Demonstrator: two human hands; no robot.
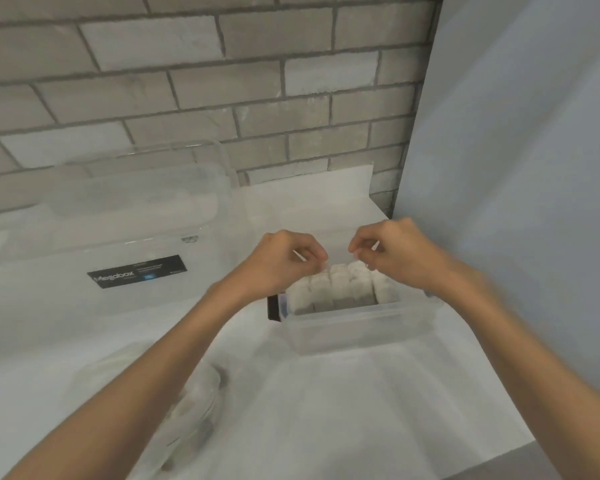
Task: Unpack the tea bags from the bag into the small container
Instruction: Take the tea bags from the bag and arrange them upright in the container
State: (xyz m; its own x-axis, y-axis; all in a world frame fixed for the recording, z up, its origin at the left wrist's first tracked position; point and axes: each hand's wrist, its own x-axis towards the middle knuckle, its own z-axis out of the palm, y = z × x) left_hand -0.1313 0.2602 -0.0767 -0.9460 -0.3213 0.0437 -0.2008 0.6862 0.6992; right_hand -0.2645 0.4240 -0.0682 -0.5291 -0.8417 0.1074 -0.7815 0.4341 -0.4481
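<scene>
A small clear plastic container [354, 329] stands on the white counter, filled with several rows of upright pale tea bags [336, 289]. Both hands hover over its far side. My left hand [281, 263] has its fingers curled, the fingertips pinched together just above the tea bags at the back left. My right hand [392, 254] is curled the same way above the back right. Whether either pinches a thin clear film or a tea bag is blurred. A clear plastic bag [191, 407] with more tea bags lies at the lower left, under my left forearm.
A large clear storage box [125, 223] with a black label [137, 271] stands to the left against the grey brick wall. A pale wall panel [520, 168] closes off the right side. The counter's front right edge [499, 460] runs below the container.
</scene>
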